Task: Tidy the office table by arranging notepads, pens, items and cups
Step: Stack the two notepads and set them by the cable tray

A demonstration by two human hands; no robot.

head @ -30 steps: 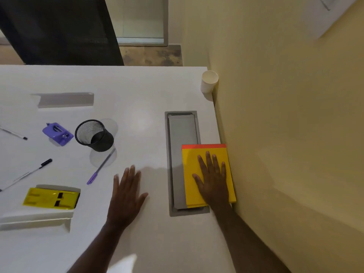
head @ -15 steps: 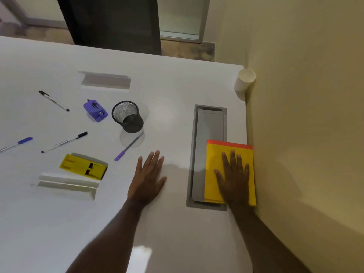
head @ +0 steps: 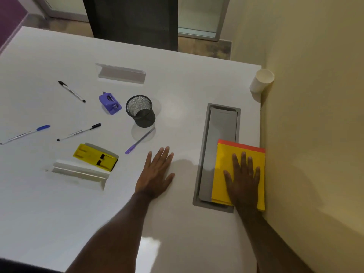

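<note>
1. Head view, nearest: both forearms reach forward over the white bench [head: 49,223].
2. Left hand [head: 155,174] lies palm down on the bare bench, fingers [head: 160,154] spread flat, holding nothing.
3. Right hand [head: 244,182] rests palm down on the yellow notepad [head: 222,170], fingers stretched out flat, pressing rather than gripping. The pad, with an orange strip at its far edge, lies at the bench's right edge against the wall and overlaps the grey cable hatch [head: 218,134].
4. Left of the hands: a yellow stapler [head: 95,157] just beyond a white angled card holder [head: 78,171].
5. A purple pen [head: 140,140] lies just past the left fingertips, its far end near the black mesh pen cup [head: 141,111], which stands upright.
6. Further left: a black-capped pen [head: 78,132], a blue-capped pen [head: 24,134], another black-capped pen [head: 71,91], and a purple hole punch [head: 110,103].
7. Beyond: a second card holder [head: 121,73].
8. Far right corner: a white paper cup [head: 261,80], upright, beside the wall.
</note>
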